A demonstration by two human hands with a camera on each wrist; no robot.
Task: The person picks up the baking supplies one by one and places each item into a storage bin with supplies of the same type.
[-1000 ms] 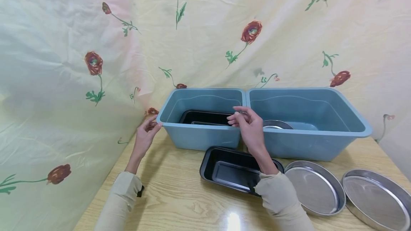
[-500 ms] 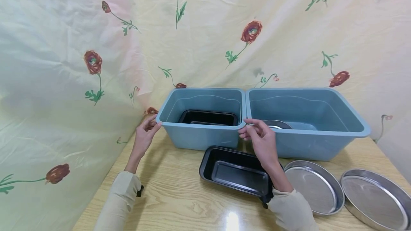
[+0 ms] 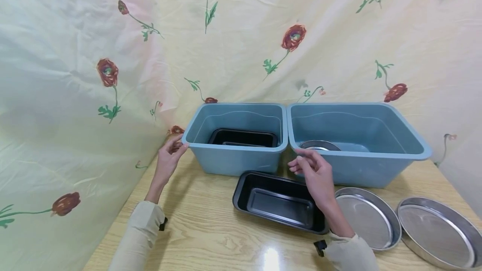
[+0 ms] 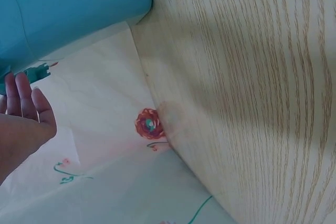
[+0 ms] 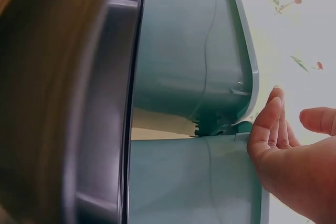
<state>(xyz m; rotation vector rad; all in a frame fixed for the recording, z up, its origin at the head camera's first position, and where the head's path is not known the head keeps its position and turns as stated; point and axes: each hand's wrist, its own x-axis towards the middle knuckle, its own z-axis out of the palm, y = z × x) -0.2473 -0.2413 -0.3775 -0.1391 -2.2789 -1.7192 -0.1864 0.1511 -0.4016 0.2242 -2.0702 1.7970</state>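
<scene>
My left hand (image 3: 168, 158) grips the left blue plastic bin (image 3: 233, 160) at its front left corner, thumb in front and fingers curled at the rim. In the left wrist view the fingers (image 4: 26, 100) reach up under that bin's edge. A black loaf pan (image 3: 244, 137) lies inside this bin. My right hand (image 3: 314, 175), relaxed and holding nothing, hovers at the front left corner of the right blue bin (image 3: 361, 170). Under the right forearm sits a second black loaf pan (image 3: 278, 206) on the table. The right wrist view shows the hand (image 5: 294, 156) beside the bins' rims.
Two round metal cake pans, one nearer (image 3: 367, 218) and one farther right (image 3: 437, 233), lie on the wooden table (image 3: 211, 229). Another round metal pan (image 3: 320, 144) is inside the right bin. A flowered cloth (image 3: 241, 32) hangs behind the bins.
My right hand has moved from over the left bin's right end, rightward and down to the right bin's front corner. The left hand stays at its rim.
</scene>
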